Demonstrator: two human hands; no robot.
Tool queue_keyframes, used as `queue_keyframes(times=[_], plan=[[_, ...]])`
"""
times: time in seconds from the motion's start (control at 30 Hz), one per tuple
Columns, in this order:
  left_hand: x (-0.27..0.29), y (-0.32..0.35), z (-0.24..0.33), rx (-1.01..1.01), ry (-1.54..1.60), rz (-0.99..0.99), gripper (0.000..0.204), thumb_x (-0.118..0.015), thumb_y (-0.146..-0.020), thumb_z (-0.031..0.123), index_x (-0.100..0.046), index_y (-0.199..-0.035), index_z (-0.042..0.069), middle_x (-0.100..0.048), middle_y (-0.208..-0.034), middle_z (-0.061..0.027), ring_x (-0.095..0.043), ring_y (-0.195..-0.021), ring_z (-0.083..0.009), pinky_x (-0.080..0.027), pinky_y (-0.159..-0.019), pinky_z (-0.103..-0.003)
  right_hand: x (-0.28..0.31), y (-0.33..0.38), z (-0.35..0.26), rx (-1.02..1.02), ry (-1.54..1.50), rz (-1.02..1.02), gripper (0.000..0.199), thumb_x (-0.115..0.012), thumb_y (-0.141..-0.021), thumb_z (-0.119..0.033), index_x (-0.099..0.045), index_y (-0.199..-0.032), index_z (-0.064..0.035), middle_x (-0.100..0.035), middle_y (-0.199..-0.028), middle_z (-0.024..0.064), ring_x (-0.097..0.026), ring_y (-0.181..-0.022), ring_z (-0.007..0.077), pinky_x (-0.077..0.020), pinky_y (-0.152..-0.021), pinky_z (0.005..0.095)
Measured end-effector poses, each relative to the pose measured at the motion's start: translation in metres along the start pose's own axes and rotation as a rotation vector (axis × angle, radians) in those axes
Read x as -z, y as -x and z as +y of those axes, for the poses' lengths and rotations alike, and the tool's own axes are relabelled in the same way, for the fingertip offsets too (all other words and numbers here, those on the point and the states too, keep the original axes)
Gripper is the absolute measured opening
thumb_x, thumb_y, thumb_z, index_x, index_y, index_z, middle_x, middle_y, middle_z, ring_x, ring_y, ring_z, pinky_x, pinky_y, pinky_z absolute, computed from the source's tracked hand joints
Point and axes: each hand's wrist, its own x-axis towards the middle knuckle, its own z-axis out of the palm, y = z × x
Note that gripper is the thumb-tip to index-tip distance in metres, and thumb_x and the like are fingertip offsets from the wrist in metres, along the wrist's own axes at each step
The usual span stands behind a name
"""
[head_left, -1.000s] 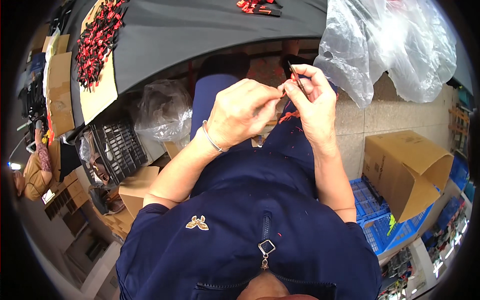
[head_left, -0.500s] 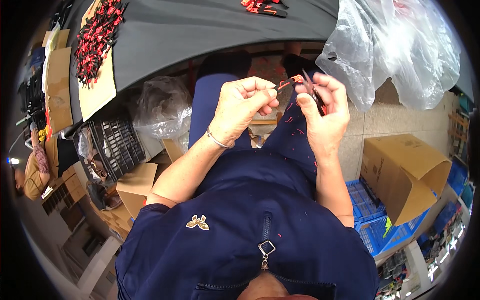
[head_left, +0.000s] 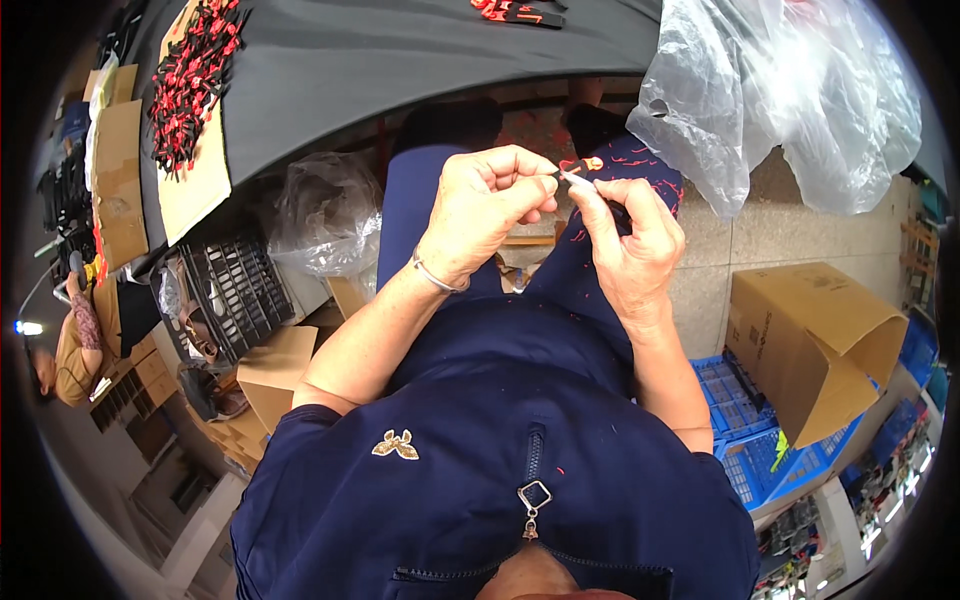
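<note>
A small black and orange-red strap piece (head_left: 592, 163) is held over my lap between both hands. My left hand (head_left: 480, 212) is closed in a pinch on its near-left end, thumb against forefinger. Thumb and forefinger of my right hand (head_left: 638, 245) meet at the strap close to the left fingertips, pinched together there. The other right fingers curl inward, and a dark patch under them is too hidden to name. No scissor blades show now. Red thread scraps (head_left: 655, 183) lie scattered on the navy trousers over my right thigh.
A heap of black and red pieces (head_left: 195, 85) lies on cardboard on the dark-covered table (head_left: 400, 50). More pieces (head_left: 520, 12) lie at the far edge. Clear plastic bags (head_left: 700, 110) hang at right, above a cardboard box (head_left: 800, 340) on blue crates (head_left: 740, 400). Another person (head_left: 80, 345) is at far left.
The scissors seen in my right hand have gone from sight. That hand has moved left to pinch at the strap beside my left fingers. More red scraps show on my thigh.
</note>
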Motion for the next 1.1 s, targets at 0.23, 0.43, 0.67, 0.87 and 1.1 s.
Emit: queue_keyframes(times=[0.23,0.43,0.67,0.87,1.1], plan=[[0.004,-0.003,0.003,0.027,-0.057,-0.006,0.011,-0.063,-0.084,0.009,-0.066,-0.091,0.001,-0.064,-0.073,-0.0028,-0.056,-0.063,-0.0049,-0.046,-0.061,-0.019,-0.009,0.000,0.008,-0.223,-0.285,-0.028,0.018,-0.077,-0.073,-0.015,-0.063,-0.077,-0.0043,-0.063,-0.068,0.0058,-0.060,-0.059,0.0168,-0.0461,-0.054,0.0277],[0.021,-0.003,0.013,0.003,-0.078,0.016,0.012,-0.063,-0.085,0.011,-0.065,-0.090,0.000,-0.063,-0.073,-0.0028,-0.055,-0.062,-0.0053,-0.046,-0.059,-0.018,-0.014,-0.014,0.008,-0.243,-0.291,-0.062,0.015,-0.075,-0.076,-0.011,-0.063,-0.080,-0.0033,-0.062,-0.067,0.0037,-0.056,-0.057,0.0097,-0.0438,-0.053,0.0236],[0.158,-0.016,0.056,-0.492,0.601,0.108,0.029,-0.049,-0.090,0.012,-0.053,-0.114,-0.004,-0.063,-0.099,-0.0116,-0.060,-0.078,-0.0117,-0.049,-0.067,-0.022,-0.008,-0.030,0.002,-0.443,-0.540,-0.062,0.012,-0.067,-0.084,-0.005,-0.059,-0.091,-0.0004,-0.065,-0.080,0.0029,-0.057,-0.068,0.0049,-0.0450,-0.063,0.0185],[0.145,-0.052,0.072,-0.411,0.409,0.320,0.040,-0.049,-0.094,0.024,-0.050,-0.124,-0.003,-0.062,-0.110,-0.0144,-0.062,-0.080,-0.0152,-0.051,-0.072,-0.025,-0.013,-0.033,0.005,-0.488,-0.554,-0.071,0.010,-0.065,-0.085,-0.003,-0.058,-0.092,0.0004,-0.064,-0.078,0.0039,-0.059,-0.070,0.0064,-0.0463,-0.064,0.0193],[0.092,-0.151,0.099,-0.814,-0.991,0.502,0.023,-0.064,-0.080,0.013,-0.068,-0.101,0.004,-0.067,-0.092,-0.0100,-0.063,-0.076,-0.0204,-0.050,-0.072,-0.031,-0.012,-0.041,0.007,-0.438,-0.603,-0.078,0.012,-0.066,-0.086,-0.008,-0.058,-0.091,-0.0005,-0.064,-0.079,0.0033,-0.057,-0.070,0.0056,-0.0453,-0.064,0.0185]])
